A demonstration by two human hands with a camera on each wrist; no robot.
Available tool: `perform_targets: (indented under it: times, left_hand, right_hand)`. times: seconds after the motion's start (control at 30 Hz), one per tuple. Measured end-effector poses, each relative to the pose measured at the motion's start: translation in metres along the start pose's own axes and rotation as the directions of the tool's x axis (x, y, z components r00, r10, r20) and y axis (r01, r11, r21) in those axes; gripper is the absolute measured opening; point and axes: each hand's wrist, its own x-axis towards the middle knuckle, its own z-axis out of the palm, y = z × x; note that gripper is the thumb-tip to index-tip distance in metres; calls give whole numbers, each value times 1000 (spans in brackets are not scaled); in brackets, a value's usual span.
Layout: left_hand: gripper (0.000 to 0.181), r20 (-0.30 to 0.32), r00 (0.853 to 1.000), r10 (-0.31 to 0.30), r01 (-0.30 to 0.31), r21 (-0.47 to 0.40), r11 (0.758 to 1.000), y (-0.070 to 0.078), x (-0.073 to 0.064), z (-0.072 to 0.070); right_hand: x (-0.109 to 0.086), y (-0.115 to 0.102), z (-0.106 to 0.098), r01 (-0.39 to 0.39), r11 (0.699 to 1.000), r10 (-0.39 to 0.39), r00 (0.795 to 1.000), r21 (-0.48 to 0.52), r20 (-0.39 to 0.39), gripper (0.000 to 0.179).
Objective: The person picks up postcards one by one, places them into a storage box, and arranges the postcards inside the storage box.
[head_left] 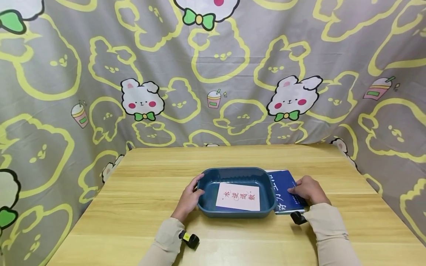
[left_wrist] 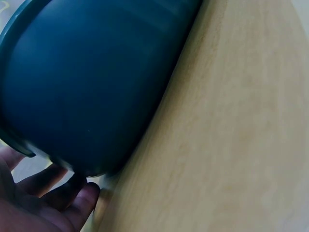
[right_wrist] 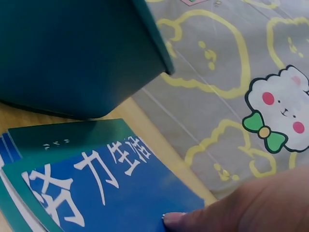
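Note:
A dark teal plastic basin (head_left: 237,214) sits on the table, with a white card (head_left: 237,196) bearing red characters lying inside it. My left hand (head_left: 189,197) grips the basin's left end, thumb over the rim and the other fingers along the outside wall. To the basin's right is a loose stack of cards, topped by a blue card (head_left: 285,190) with white characters. My right hand (head_left: 308,190) pinches this blue card at its right edge. The thumb (right_wrist: 181,220) lies on its face, and the fingers beneath are hidden. Green cards (right_wrist: 72,133) show under it.
The wooden table (head_left: 149,177) extends around the basin. Behind it and at both sides hangs a grey curtain (head_left: 213,85) with yellow outlines and white rabbits. A black wrist camera (head_left: 189,240) is on the left sleeve, another black camera (head_left: 298,218) on the right.

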Motion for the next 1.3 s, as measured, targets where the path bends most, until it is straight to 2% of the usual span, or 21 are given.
perform_targets:
  times: [0.2,0.37,0.43,0.6,0.7,0.97,1.3]
  left_hand:
    - [55,-6,1000,4,-4,3,1000,-4,1,1]
    - [55,-5,1000,-7,7,3,1000,-4,1,1]
    - [55,-5,1000,-12,12,-3,1000,-4,1,2]
    - [56,-4,1000,-4,4,-2,1000,-3,1,2]
    - [55,-4,1000,-6,6,0,1000,-2,0,1]
    - [55,-6,1000,-5,5,2,1000,-1,-1,0]
    - [55,-9,1000,-27,27,5,1000,-2,0,1]
  right_hand:
    - [1,4,-5,-11,992,13,1000,125,-17,27]
    - [1,7,-5,30,974,-20,999,225,-45,7]
    - [1,7,-5,49,966,-36,998,253,-57,6]
    - [0,5,-9,63,949,-44,997,310,-68,32]
    - [0,2,-11,59,941,-37,997,333,-73,44]
    - [-3,-4,-13,80,943,-31,988,324,-154,50]
    - [-7,-10,-14,149,906,-62,973,397,-223,43]
